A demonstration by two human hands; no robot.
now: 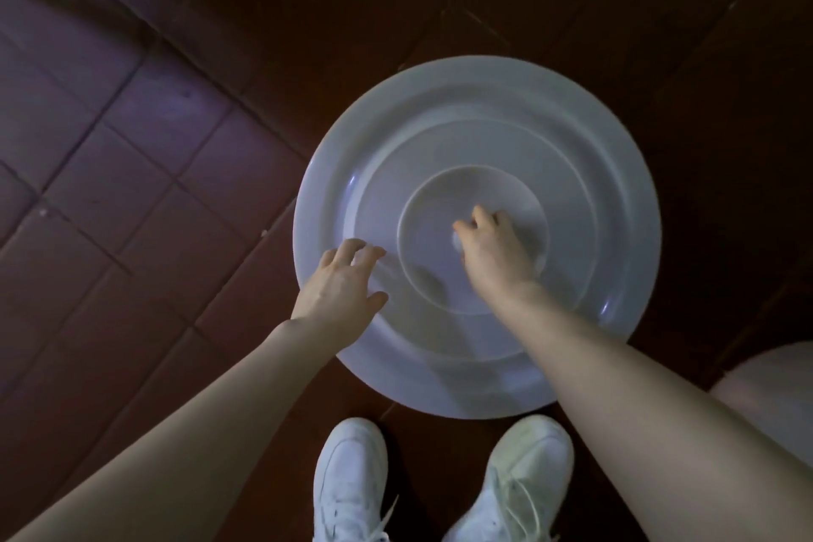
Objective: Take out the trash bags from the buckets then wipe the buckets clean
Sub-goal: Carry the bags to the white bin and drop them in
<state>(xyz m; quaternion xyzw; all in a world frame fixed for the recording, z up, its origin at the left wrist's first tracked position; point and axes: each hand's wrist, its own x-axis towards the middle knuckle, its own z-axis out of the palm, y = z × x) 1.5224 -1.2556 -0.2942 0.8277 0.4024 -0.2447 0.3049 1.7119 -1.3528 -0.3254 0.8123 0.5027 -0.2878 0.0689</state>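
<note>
Looking straight down in the head view, we had the white bucket (484, 88) dead centre of frame. It stood on the dark red tiled floor (132, 189) and showed as a set of pale rings, one inside another. Whether that was a lid or the bucket's stepped inside, the dim picture would not say.

The left hand (336, 288), its arm stretching up from 7 o'clock, sat at the bucket's 9 o'clock edge. It was loose and unclenched, fingers (367, 255) spread and slightly bent over the outer band, holding nothing. Contact with the plastic looked likely but could not be told for sure.

The right hand (495, 251), its forearm crossing the rim at about 5 o'clock, sat on the innermost circle, right at the hub. Its fingers were curled down, and under the thumb showed a small pale thing (457, 240), gripped there and too blurred to name.

At 6 o'clock of the bucket, just beside its near rim, stood two white shoes, the left sneaker (349, 484) and the right sneaker (512, 484), toes pointing to 12 o'clock. At the frame's 4 o'clock edge a pale rounded object (774, 392) was cut off by the border, near the bucket; what it was could not be told. At 9 o'clock of the bucket the tiles were lighter, purplish squares with dark joints.
</note>
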